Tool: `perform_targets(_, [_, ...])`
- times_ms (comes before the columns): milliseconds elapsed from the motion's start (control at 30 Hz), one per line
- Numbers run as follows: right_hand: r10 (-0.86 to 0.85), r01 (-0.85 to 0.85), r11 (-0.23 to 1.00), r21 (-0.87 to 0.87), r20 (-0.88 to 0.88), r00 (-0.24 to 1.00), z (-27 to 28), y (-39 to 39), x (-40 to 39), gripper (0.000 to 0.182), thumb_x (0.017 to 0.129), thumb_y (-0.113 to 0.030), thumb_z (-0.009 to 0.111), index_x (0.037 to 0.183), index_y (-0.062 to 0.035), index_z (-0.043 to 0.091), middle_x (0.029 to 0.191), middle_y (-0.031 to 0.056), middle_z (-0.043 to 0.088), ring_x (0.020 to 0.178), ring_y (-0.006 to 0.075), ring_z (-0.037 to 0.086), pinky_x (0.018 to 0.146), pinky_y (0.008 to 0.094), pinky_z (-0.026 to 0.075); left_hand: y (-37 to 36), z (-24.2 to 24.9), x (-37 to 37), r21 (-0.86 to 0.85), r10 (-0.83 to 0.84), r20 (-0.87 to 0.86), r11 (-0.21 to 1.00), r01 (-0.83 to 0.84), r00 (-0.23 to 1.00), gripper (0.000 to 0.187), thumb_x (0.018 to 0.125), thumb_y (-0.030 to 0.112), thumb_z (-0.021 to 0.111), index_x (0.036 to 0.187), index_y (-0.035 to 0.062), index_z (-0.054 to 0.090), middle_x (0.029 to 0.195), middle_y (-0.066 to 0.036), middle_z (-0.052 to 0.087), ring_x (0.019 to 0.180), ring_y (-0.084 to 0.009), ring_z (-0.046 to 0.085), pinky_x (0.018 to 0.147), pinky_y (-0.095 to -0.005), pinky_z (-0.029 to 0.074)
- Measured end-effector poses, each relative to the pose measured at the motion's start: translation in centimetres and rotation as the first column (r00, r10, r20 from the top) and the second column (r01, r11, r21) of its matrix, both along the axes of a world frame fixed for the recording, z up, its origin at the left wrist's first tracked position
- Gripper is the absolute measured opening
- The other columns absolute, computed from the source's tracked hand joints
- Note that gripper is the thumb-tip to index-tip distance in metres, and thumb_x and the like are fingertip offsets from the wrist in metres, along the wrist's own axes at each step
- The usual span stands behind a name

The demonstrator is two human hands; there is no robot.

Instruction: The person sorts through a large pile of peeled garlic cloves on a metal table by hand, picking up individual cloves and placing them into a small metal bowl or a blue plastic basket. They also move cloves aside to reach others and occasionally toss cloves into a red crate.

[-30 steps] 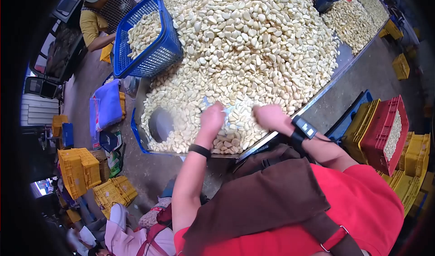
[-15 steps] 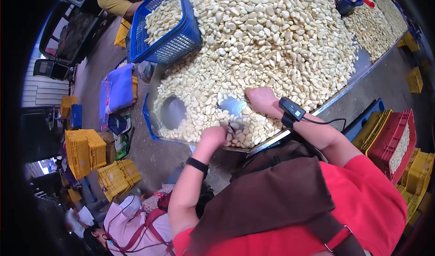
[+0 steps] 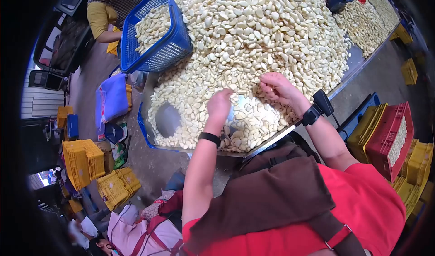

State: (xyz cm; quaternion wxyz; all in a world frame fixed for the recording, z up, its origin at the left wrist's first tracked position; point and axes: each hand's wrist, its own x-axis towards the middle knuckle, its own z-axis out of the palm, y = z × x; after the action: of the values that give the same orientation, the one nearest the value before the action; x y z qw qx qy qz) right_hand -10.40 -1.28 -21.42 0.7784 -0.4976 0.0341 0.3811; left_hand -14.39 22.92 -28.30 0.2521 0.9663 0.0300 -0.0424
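My left hand (image 3: 219,104) reaches over the near part of a heap of pale, flat, bean-like pieces (image 3: 267,34). Its fingers are bent together and slightly blurred; what they hold, if anything, is hidden. To its right, my right hand (image 3: 278,89) is closed in a pinch just above the heap's near slope. Whatever lies at those fingertips is too small to make out. Between and below the hands, bare metal of the table (image 3: 239,105) shows, with a small batch of pieces (image 3: 251,124) by the front edge.
A blue basket (image 3: 165,52) of the same pieces stands at the upper left, near a person in a yellow sleeve (image 3: 99,22). Yellow crates (image 3: 81,161) stand on the floor at left; a red crate (image 3: 385,142) is at right. Another person (image 3: 140,231) is lower left.
My left hand has moved up and away from the front edge, onto the heap. My right hand has lifted slightly up and right, its fingers now visible in a pinch. The view has shifted a little.
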Motion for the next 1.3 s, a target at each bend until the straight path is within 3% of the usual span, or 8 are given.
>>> perform_targets(100, [0.112, 0.061, 0.850, -0.523, 0.294, 0.949, -0.3, -0.8, -0.3, 0.015, 0.089, -0.017, 0.053, 0.091, -0.0018, 0.054, 0.056, 0.0022, 0.055, 0.049, 0.0170, 0.054, 0.045, 0.0306, 0.045, 5.2, -1.9, 1.5, 0.253, 0.193, -0.027, 0.951, -0.180, 0.981, 0.023, 0.086, 0.018, 0.052, 0.105, 0.0158, 0.064, 0.085, -0.013, 0.068, 0.078, -0.0326, 0.064, 0.066, -0.0419, 0.050])
perform_targets(167, [0.703, 0.465, 0.116, -0.878, 0.403, 0.586, -2.1, -2.3, -1.6, 0.018, 0.084, -0.012, 0.054, 0.096, 0.0007, 0.051, 0.062, 0.0104, 0.061, 0.055, 0.0274, 0.061, 0.050, 0.0381, 0.048, 8.0, 0.6, 0.2, 0.101, 0.263, 0.037, 0.959, -0.265, 0.964, 0.024, 0.086, 0.019, 0.052, 0.105, 0.0158, 0.065, 0.088, -0.014, 0.068, 0.080, -0.0332, 0.065, 0.068, -0.0429, 0.050])
perform_targets(367, [0.800, 0.118, 0.201, -0.973, 0.232, 0.554, -4.1, 3.2, -7.8, 0.049, 0.084, -0.011, 0.046, 0.130, 0.0009, 0.036, 0.066, 0.0125, 0.062, 0.059, 0.0318, 0.063, 0.051, 0.0407, 0.049, 0.7, 3.1, -4.3, -0.200, -0.253, -0.081, 0.952, 0.233, 0.964, 0.032, 0.081, 0.023, 0.057, 0.112, 0.0163, 0.062, 0.095, -0.018, 0.066, 0.091, -0.0363, 0.063, 0.081, -0.0411, 0.049])
perform_targets(500, [0.914, -0.093, 0.295, -0.951, 0.253, 0.318, -3.6, 8.3, -9.6, 0.058, 0.086, -0.013, 0.044, 0.141, -0.0037, 0.027, 0.068, 0.0150, 0.062, 0.062, 0.0330, 0.063, 0.055, 0.0411, 0.050, 4.6, 2.7, -4.6, 0.144, 0.030, -0.336, 0.989, 0.020, 0.941, 0.031, 0.080, 0.021, 0.060, 0.110, 0.0143, 0.059, 0.091, -0.015, 0.067, 0.087, -0.0329, 0.064, 0.076, -0.0412, 0.050])
perform_targets(667, [0.643, 0.438, 0.401, -0.805, 0.587, 0.492, -1.7, 5.5, -2.4, 0.011, 0.078, -0.009, 0.052, 0.085, -0.0001, 0.053, 0.060, 0.0148, 0.060, 0.056, 0.0310, 0.062, 0.052, 0.0434, 0.048, 5.3, 5.8, -6.2, 0.095, -0.030, -0.292, 0.994, 0.060, 0.956, 0.027, 0.079, 0.018, 0.060, 0.106, 0.0158, 0.062, 0.086, -0.012, 0.067, 0.078, -0.0307, 0.065, 0.068, -0.0409, 0.051])
perform_targets(933, [0.786, 0.332, 0.289, -0.898, 0.420, 0.454, -3.2, 4.3, -0.3, 0.013, 0.076, -0.008, 0.053, 0.084, 0.0001, 0.059, 0.073, 0.0174, 0.065, 0.069, 0.0331, 0.066, 0.060, 0.0425, 0.051, 3.2, 5.4, -8.0, 0.198, -0.250, -0.646, 0.858, 0.475, 0.721, 0.019, 0.077, 0.030, 0.058, 0.085, 0.0169, 0.069, 0.080, -0.011, 0.067, 0.078, -0.0300, 0.065, 0.067, -0.0419, 0.051])
perform_targets(1133, [0.750, 0.241, 0.287, -0.927, 0.374, 0.545, -2.4, 4.5, 0.2, 0.014, 0.078, -0.009, 0.051, 0.083, 0.0005, 0.060, 0.077, 0.0182, 0.065, 0.072, 0.0343, 0.065, 0.062, 0.0431, 0.051, 6.4, 6.1, -4.5, 0.312, 0.066, -0.145, 0.950, -0.018, 0.987, 0.017, 0.080, 0.025, 0.058, 0.084, 0.0117, 0.067, 0.078, -0.012, 0.067, 0.073, -0.0320, 0.065, 0.064, -0.0408, 0.052])
perform_targets(1300, [0.728, 0.201, 0.257, -0.945, 0.326, 0.603, -2.9, 5.4, 0.5, 0.017, 0.079, -0.010, 0.051, 0.089, -0.0049, 0.064, 0.078, 0.0154, 0.067, 0.073, 0.0312, 0.066, 0.064, 0.0414, 0.051, -0.2, 1.9, -2.1, 0.122, -0.126, -0.024, 0.984, 0.128, 0.992, 0.013, 0.079, 0.020, 0.057, 0.086, 0.0106, 0.063, 0.079, -0.013, 0.066, 0.076, -0.0333, 0.063, 0.065, -0.0435, 0.049])
